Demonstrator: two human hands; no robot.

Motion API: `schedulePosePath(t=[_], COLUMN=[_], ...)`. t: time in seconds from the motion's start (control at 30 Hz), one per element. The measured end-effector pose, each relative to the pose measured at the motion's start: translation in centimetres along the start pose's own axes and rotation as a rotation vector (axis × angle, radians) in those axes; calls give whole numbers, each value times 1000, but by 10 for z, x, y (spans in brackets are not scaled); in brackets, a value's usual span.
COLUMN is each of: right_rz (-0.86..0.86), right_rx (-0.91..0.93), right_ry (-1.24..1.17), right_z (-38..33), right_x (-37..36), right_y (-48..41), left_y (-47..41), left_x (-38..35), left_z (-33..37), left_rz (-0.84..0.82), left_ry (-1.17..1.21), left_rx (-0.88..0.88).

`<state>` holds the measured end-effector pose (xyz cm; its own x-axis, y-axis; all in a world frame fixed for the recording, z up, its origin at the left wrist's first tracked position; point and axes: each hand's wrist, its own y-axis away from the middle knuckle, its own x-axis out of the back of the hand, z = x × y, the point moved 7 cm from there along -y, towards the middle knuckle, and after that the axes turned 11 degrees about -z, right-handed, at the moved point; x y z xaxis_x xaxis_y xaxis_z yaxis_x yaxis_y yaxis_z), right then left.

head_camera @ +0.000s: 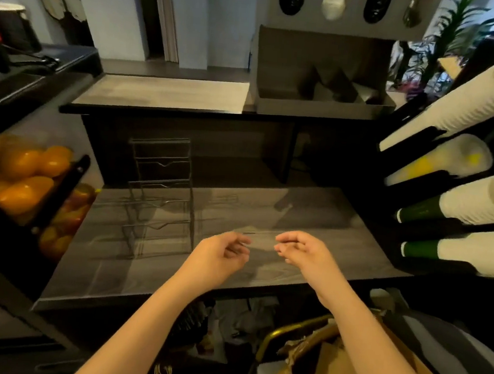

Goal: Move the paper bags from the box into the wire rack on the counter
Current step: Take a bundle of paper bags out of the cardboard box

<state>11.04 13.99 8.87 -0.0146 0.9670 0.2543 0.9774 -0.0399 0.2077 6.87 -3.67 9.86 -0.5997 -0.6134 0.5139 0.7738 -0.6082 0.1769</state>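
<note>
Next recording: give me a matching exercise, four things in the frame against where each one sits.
Things:
1 wire rack
2 oranges
3 cardboard box
4 cup stacks

Places:
A far left edge of the view
B bottom right, lower than the counter edge
C right edge, lying slanted in holders
D standing on the counter, left of centre

Pairs: 1-D, 2-A, 3-B, 4-C

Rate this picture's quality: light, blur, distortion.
Head view: dim, warm light, soft all over; motion blur smears the oranges and thins the rack wires; wide-angle distortion bends the counter edge and stretches the cups at right.
</note>
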Motion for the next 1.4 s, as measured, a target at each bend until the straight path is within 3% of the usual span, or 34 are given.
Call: schedulePosePath(t=[0.2, 0.4, 0.53, 0.77, 1.03, 1.4], right_rz=[116, 417, 615, 754, 782, 537], right_rx=[-94, -241, -299, -536, -695, -828], right_ry=[-17, -153, -260, -398, -369, -438], right_z=[54, 140, 188, 263, 374, 503], right_x=[79, 143, 151, 120, 97, 61], right_y=[16, 92, 164, 219, 197, 138], left_y=[-68, -110, -113, -103, -132, -154], left_x=[-64, -179, -261, -334, -394, -444], left_z=[42, 74, 79, 39, -48, -187], left_rz=[-156, -456, -656, -830, -853, -639], left_ry=[0, 9, -58, -145, -122, -21], left_rx=[-59, -117, -156, -60, 82, 639])
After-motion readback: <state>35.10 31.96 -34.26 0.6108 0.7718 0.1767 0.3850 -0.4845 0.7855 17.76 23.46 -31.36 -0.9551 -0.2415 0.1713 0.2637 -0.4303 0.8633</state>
